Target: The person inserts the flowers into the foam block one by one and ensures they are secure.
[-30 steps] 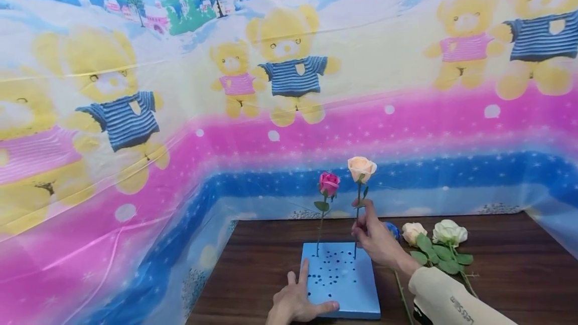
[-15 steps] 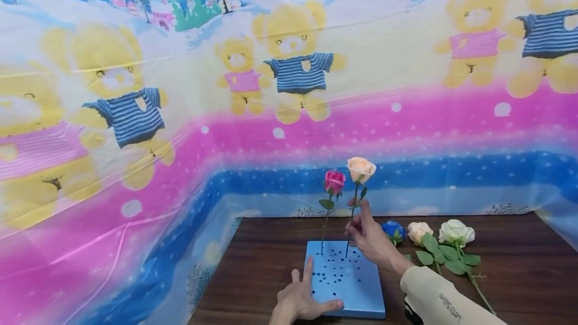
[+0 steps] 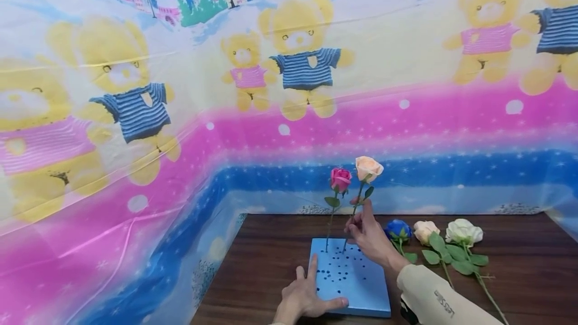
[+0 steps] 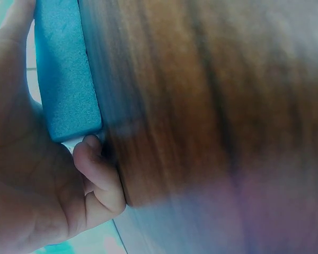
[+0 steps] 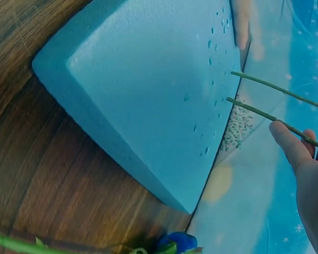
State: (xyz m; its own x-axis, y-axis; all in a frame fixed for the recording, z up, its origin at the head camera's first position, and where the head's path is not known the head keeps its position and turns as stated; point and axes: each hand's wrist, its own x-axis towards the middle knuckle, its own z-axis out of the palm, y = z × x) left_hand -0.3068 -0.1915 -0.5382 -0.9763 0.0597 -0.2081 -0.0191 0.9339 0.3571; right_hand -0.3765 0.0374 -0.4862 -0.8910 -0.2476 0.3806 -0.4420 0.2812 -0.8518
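Over the back part of a light-blue foam block (image 3: 356, 292) dotted with holes, my right hand (image 3: 372, 238) pinches the stem of a peach rose (image 3: 369, 169). This stem leans right, and its lower end meets the block's top among the holes; whether it sits in one I cannot tell. Just left of it a pink rose (image 3: 340, 179) stands upright in the block. My left hand (image 3: 303, 296) spreads over the block's near left corner, index finger along the left edge and thumb across the front. In the left wrist view the little finger bends against the foam's corner (image 4: 71, 79).
On the dark wooden table (image 3: 253, 265), right of the block, lie a blue rose (image 3: 398, 229), another peach rose (image 3: 426, 232) and a white rose (image 3: 464, 231) with leafy stems. A bear-printed cloth (image 3: 384, 129) hangs behind the table.
My right hand has shifted the peach rose's lower end left across the block, closer to the pink rose, and the stem has tilted. The left hand keeps its place on the block.
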